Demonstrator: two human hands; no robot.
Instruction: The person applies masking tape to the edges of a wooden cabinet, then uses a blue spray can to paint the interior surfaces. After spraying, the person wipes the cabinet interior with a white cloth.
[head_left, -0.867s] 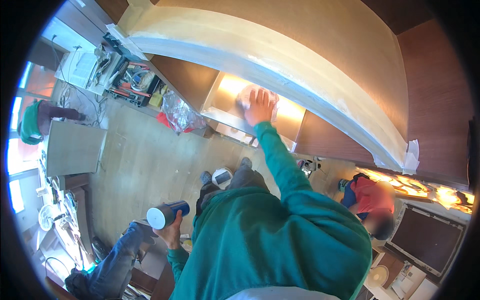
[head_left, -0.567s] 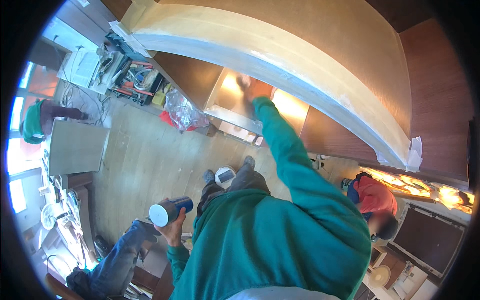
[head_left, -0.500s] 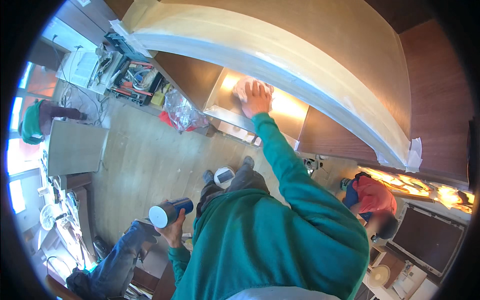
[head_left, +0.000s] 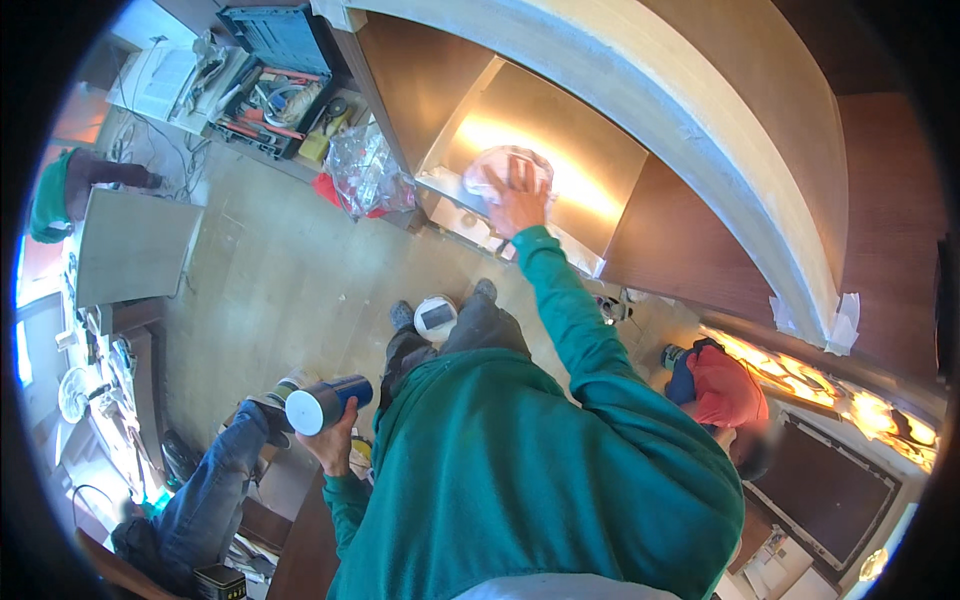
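My right hand (head_left: 521,203) lies with fingers spread over a pale pinkish cloth (head_left: 493,172), pressing it on the shiny metal-coloured surface (head_left: 575,135) inside a wooden cabinet niche. The cloth is bunched beneath my palm, close to the niche's near edge. Low at the left, my left hand (head_left: 338,440) is wrapped round a blue cylindrical can (head_left: 345,390) with a white round end, tilted on its side. The can's label side is mostly turned away.
A curved, pale-edged panel (head_left: 640,95) arches above the niche. An open toolbox (head_left: 275,105) and a clear plastic bag (head_left: 368,170) are at the left. A person in red (head_left: 728,385) crouches at right; another's jeans-clad leg (head_left: 210,500) reaches in at lower left.
My right hand has drawn the cloth nearer the niche's front edge. The view has shifted, showing more of the niche under the curved panel. My left hand still holds the can.
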